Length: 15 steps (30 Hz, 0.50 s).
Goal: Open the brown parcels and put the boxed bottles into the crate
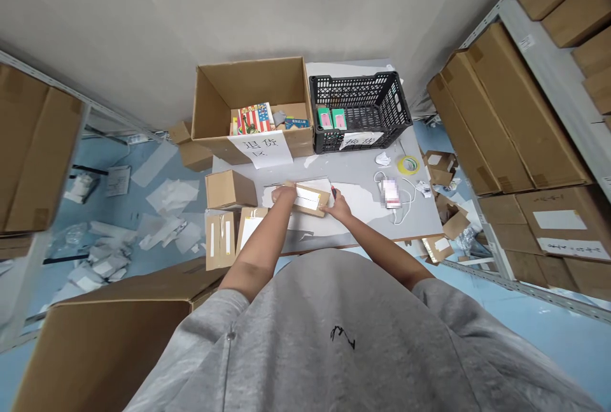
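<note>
Our left hand (285, 193) grips the carton (309, 199) between our hands; our right hand (339, 208), clasping a red cutter (333, 193), touches the carton too. We should aim cuts away from the left hand.

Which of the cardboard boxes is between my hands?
The long, white-labelled box, with your left hand at one end and right hand at the other. The boxes to its left and the open carton behind lie outside that gap.
</note>
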Available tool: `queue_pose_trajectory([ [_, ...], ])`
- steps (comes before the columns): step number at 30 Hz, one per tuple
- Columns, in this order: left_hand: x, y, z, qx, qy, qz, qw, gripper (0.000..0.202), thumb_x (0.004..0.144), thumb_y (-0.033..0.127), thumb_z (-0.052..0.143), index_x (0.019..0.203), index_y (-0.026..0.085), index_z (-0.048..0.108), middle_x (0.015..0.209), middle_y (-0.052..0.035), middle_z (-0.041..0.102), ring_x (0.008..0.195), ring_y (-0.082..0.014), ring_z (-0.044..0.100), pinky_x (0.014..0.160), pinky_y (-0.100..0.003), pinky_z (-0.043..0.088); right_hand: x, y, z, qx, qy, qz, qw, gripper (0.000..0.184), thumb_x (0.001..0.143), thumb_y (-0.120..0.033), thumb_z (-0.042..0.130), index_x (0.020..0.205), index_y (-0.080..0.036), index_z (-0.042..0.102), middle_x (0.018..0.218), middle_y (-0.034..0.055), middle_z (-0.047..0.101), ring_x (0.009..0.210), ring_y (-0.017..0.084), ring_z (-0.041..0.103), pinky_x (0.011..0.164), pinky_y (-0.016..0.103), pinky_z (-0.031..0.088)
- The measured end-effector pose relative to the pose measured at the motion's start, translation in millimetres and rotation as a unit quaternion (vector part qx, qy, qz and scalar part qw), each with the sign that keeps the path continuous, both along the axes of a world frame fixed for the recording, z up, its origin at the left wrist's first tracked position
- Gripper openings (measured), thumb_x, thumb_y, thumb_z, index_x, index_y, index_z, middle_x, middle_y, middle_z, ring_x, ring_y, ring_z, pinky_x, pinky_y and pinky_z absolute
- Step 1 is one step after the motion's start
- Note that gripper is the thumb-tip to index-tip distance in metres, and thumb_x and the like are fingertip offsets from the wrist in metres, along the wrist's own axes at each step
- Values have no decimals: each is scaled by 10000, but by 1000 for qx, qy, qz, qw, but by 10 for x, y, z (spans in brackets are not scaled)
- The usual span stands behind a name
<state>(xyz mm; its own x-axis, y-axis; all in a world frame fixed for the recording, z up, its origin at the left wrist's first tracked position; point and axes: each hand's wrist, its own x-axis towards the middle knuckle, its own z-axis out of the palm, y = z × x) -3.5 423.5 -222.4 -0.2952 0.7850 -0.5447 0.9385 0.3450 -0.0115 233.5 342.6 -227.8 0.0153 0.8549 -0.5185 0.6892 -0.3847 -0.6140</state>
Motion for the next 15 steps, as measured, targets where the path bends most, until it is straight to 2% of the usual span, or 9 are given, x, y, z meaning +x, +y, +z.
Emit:
queue_pose_trajectory([
  [2,39,-58,9,-12,46,46,998,734,982,591,363,1465,99,614,1365,-336,632,1287,-521,582,938,-693,474,23,-1,-66,-19,6,-33,999,1050,692,-411,922,1553,-212,355,1406,163,612,1257,304,633,983,369,519],
  [3,74,-91,9,6,56,29,998,680,978,512,399,1489,107,595,1438,-323,596,1380,-516,512,1019,-720,416,34,12,-99,-28,13,-48,998,1021,692,-397,920,1533,-206,372,1379,155,634,1246,300,640,973,365,525],
  [5,152,-166,-6,66,3,-86,994,621,940,380,481,1516,171,581,1541,-249,550,1496,-462,401,1159,-716,276,52,63,-155,-37,30,-63,997,963,686,-369,917,1488,-209,408,1314,128,675,1194,288,664,941,358,537],
  [7,214,-254,-37,101,-92,-198,971,600,924,321,508,1515,252,582,1551,-164,570,1503,-388,408,1230,-651,206,62,137,-188,-25,38,-62,997,914,679,-352,912,1449,-219,437,1240,91,704,1122,272,687,914,352,544],
  [8,233,-303,-55,114,-126,-231,958,583,936,335,506,1511,271,583,1527,-145,592,1475,-367,439,1238,-620,209,65,178,-197,-12,38,-61,997,890,681,-350,908,1433,-224,449,1206,76,713,1091,264,694,908,351,544],
  [10,249,-413,-88,139,-146,-247,948,583,964,455,515,1511,257,569,1468,-162,621,1402,-368,492,1209,-588,268,68,260,-202,13,27,-65,997,829,708,-366,885,1411,-224,468,1168,65,719,1061,259,697,910,355,542],
  [13,230,-585,-114,162,-121,-214,956,734,948,674,541,1516,208,539,1400,-217,616,1316,-403,528,1100,-546,375,73,347,-203,28,2,-95,995,741,777,-420,834,1396,-216,482,1207,95,713,1099,274,688,921,365,542],
  [15,211,-678,-118,172,-112,-197,959,750,969,706,503,1529,208,519,1374,-222,608,1274,-397,544,1053,-512,401,76,357,-212,27,3,-100,995,733,793,-445,824,1401,-220,481,1239,104,707,1124,277,684,928,362,544],
])
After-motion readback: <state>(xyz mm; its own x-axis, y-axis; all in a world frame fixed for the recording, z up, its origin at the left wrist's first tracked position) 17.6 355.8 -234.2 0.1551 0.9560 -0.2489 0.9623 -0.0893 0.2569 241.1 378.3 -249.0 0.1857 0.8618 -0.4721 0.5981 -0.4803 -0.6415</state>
